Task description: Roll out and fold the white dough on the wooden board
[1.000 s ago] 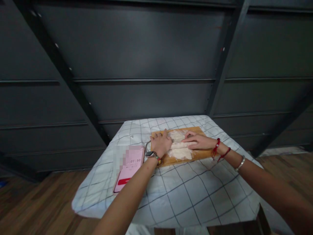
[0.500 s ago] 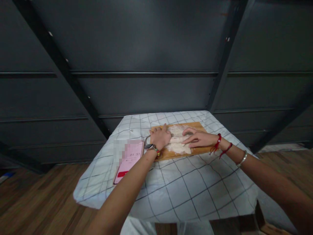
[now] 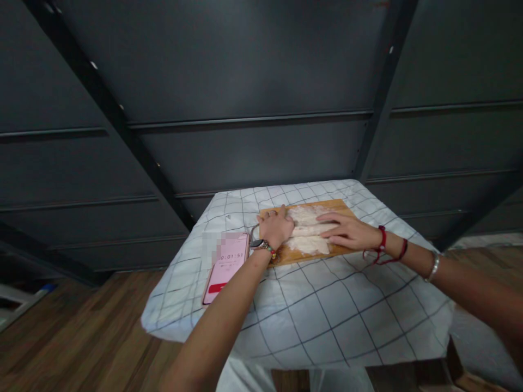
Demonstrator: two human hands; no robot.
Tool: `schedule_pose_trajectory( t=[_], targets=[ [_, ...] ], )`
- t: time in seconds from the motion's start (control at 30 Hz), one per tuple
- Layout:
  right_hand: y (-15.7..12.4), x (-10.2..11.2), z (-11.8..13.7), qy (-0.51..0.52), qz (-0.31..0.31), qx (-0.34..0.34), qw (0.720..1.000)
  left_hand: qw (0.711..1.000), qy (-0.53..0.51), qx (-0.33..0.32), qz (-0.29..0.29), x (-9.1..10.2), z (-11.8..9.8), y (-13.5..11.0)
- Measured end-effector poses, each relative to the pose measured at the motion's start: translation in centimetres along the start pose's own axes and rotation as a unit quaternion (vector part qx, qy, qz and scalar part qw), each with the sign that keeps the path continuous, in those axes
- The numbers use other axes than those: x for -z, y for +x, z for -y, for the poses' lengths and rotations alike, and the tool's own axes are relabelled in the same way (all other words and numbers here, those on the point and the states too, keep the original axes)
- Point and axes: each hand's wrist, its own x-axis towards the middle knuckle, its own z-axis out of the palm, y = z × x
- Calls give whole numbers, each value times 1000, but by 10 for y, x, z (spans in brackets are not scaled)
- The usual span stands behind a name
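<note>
Pressing palm-down on a pale, floury strip of dough (image 3: 309, 229), the left hand (image 3: 278, 228) is covering the strip's left end with its fingers bent and its thumb pointing away from the person; whether those fingers are pinching the dough or only lying on it cannot be told. The right hand (image 3: 347, 231) is lying flat and released on the strip's right part, fingers stretched out side by side toward the left hand, gripping nothing. The dough is sitting in the middle of a wooden cutting board (image 3: 286, 256) dusted with flour, and the board is resting at the far side of a table under a white checked tablecloth (image 3: 327, 310). A pink phone (image 3: 226, 267) is lying on the cloth just to the left of the board, near the left wrist, its screen showing a running timer. A wristwatch (image 3: 257, 244) is sitting on the left wrist, while red string bracelets (image 3: 382, 243) and a silver bangle (image 3: 433, 267) are circling the right forearm. A dark panelled metal wall (image 3: 253, 71) is rising behind the table, and a wooden floor (image 3: 81, 326) is showing at both sides
</note>
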Motion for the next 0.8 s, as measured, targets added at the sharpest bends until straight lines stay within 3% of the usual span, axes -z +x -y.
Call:
schedule_pose_trajectory(
  t=[0.1,0.23,0.4,0.8],
  targets=[
    [5,0,-4,-4,-72,-92,993,1000,-1,-5,-2,0,0,0],
    [21,-10,-1,-99,-53,-176,978,1000,6,-2,-14,2,-1,-4],
    [25,-25,13,-210,-12,-208,955,997,28,-22,-67,2,-1,-18],
    [-3,-31,44,-213,-31,-235,948,989,43,-53,-128,8,-8,-62]
  ],
)
